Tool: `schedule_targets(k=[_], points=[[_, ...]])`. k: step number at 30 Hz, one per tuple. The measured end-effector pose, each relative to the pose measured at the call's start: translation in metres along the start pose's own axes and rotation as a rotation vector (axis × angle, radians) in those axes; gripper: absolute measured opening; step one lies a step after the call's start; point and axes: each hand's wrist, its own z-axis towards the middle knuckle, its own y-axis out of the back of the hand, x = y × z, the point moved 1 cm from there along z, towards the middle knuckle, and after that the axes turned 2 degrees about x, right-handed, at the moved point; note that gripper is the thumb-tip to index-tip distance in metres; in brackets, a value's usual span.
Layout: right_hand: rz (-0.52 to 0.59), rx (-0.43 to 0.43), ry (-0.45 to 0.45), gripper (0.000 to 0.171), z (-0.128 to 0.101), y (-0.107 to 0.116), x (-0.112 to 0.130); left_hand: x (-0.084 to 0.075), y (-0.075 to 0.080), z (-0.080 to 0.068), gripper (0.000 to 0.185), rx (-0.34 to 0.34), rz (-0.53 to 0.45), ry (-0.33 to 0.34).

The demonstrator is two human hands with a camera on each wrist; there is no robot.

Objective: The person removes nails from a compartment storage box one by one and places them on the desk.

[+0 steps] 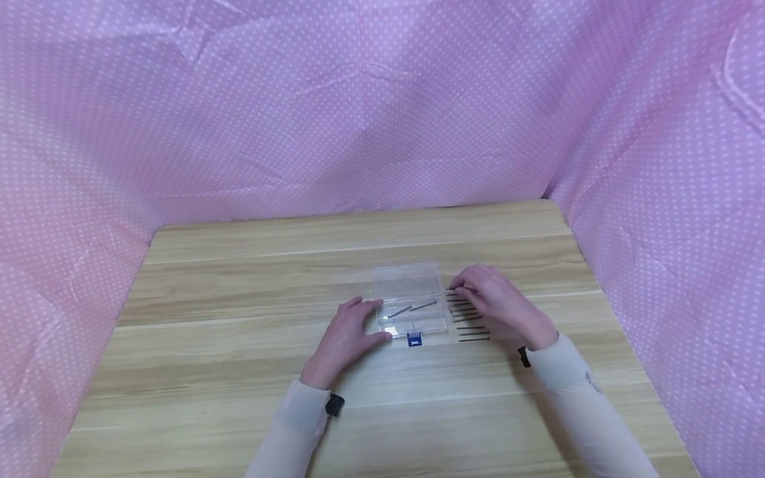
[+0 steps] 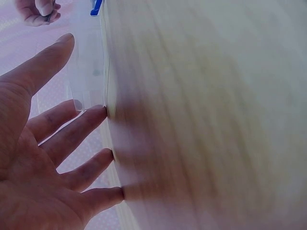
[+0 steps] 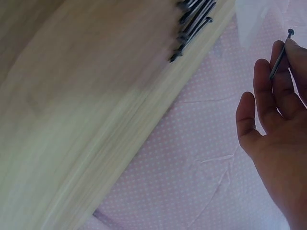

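Two nails [image 1: 411,309] lay in the clear box [image 1: 410,299]; left hand [image 1: 349,335] steadied it, fingers straight; right hand [image 1: 499,302] pinched one nail [image 3: 279,56]; best lowered flat, parallel.

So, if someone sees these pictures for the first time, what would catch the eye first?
Probably the pink dotted cloth that walls in the wooden table on three sides. Next, at the table's middle, the open clear plastic box with two nails inside, steadied by the left hand. Beside it the right hand pinches one nail above a row of dark nails.
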Motion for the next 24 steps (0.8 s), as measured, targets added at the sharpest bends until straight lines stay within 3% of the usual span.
schedule_targets(k=[7,24], points=[[0.002,0.051,-0.076,0.015,0.001,0.001,-0.008,-0.001,0.001,0.0,0.071,0.003,0.004,0.01],[0.033,0.101,-0.124,0.014,0.01,0.001,-0.023,0.0,0.001,0.0,0.07,0.005,-0.005,0.009]])
